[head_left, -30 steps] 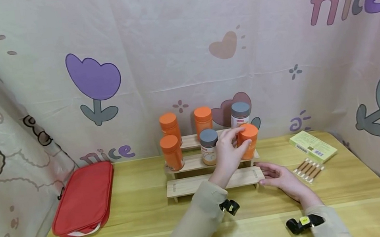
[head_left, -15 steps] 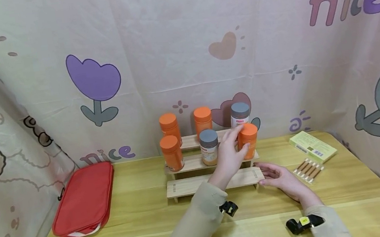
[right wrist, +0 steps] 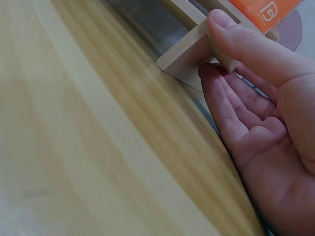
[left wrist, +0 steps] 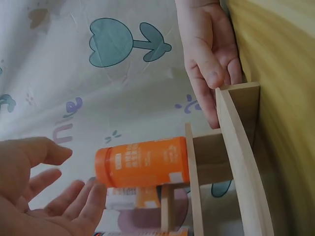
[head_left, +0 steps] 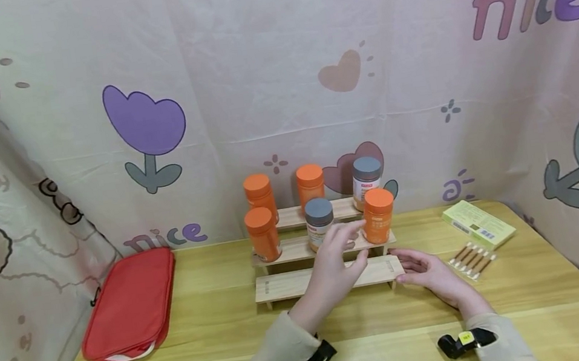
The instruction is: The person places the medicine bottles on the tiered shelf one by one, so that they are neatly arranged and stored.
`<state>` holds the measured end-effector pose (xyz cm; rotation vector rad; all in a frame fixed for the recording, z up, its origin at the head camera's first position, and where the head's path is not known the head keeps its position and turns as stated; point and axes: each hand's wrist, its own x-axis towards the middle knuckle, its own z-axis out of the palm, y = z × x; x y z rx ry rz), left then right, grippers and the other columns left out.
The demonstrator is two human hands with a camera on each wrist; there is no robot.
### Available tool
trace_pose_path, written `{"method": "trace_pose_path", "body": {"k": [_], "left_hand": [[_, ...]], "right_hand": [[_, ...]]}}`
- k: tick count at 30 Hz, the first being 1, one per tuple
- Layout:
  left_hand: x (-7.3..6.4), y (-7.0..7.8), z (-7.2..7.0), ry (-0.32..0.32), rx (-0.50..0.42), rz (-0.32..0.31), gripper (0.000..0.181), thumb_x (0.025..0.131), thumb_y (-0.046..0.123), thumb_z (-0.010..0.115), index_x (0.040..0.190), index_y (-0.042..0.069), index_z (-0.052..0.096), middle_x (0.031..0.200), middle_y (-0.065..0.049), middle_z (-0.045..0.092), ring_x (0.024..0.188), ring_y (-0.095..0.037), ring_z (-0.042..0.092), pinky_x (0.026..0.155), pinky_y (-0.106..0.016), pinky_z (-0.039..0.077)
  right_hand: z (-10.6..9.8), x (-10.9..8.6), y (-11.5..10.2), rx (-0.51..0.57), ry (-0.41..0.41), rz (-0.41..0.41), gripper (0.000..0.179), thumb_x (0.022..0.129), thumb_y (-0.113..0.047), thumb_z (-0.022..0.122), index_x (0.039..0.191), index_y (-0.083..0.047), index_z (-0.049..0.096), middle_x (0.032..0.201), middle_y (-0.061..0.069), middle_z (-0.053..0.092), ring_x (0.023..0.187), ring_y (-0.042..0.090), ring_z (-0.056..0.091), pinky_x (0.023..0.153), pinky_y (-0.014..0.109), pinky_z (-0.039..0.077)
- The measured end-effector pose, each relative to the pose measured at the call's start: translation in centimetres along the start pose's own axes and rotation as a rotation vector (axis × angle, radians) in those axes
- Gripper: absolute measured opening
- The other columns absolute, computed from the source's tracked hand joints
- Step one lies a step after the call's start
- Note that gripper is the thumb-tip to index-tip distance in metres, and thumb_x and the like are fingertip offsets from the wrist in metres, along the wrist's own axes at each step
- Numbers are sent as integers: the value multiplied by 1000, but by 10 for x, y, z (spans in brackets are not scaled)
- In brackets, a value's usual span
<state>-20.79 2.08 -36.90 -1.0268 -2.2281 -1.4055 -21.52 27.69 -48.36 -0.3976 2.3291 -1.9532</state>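
Note:
A three-step wooden rack [head_left: 281,286] stands on the table. On its middle step are an orange bottle [head_left: 262,236], a grey-capped bottle [head_left: 318,213] and, at the right end, another orange bottle [head_left: 379,217], all upright. My left hand [head_left: 329,273] hovers over the lower step with fingers spread and nothing in them. In the left wrist view, a gap separates its fingers from the orange bottle [left wrist: 142,162] at the right end. My right hand [head_left: 434,277] holds the right end of the lower step, thumb [right wrist: 224,22] on the board and fingers beside its support.
Two orange bottles [head_left: 258,191] and a grey-capped bottle [head_left: 367,177] fill the top step. To the left lies a red zip case [head_left: 130,305]. A pale green box [head_left: 477,223] and a pack of cotton swabs [head_left: 471,260] lie right of the rack. Patterned curtain [head_left: 254,75] hangs behind.
My left hand has let go of the right-hand orange bottle on the middle step and drawn back toward the lower left. My right hand stays at the rack's end.

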Motion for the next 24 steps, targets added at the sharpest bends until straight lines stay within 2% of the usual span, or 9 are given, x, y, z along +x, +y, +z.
{"method": "trace_pose_path", "body": {"k": [5,8,12,16,20,24], "left_hand": [[-26,1,-25,-65,-18,-11,44,85,0,69,127,11,58,117,0,56,102,-14,56,87,-27,50],[-43,-5,-43,-72,36,-8,42,85,2,70,124,10,59,114,1,58,100,-13,57,86,-28,51],[-64,-17,-68,-41,112,10,39,84,1,70,121,10,61,109,1,60,98,-14,57,82,-30,52],[-80,-30,-90,-4,152,16,35,84,-2,68,118,6,62,105,-1,61,94,-17,59,78,-34,54],[-89,-41,-111,21,198,-8,34,84,-3,67,116,4,62,104,-2,62,90,-20,61,76,-34,54],[-92,-52,-133,50,290,-22,34,81,-7,68,113,4,63,106,-4,63,90,-20,61,75,-32,54]], "right_hand": [[1,1,2,-2,19,22,66,83,-8,74,139,5,43,131,29,49,109,15,58,89,26,48],[3,1,2,-10,30,45,66,82,-9,75,139,3,44,131,26,50,110,18,58,89,26,48],[4,2,1,-6,29,49,66,82,-9,74,139,2,44,132,26,50,114,25,56,90,26,47],[5,1,0,-4,20,37,65,83,-9,73,140,3,43,132,28,48,117,32,53,90,25,46],[4,-2,-1,-13,20,30,65,84,-9,73,140,3,43,132,28,48,117,35,52,91,24,46],[2,-2,-4,-39,35,36,65,83,-11,74,140,1,44,132,26,49,117,33,53,90,24,46]]}}
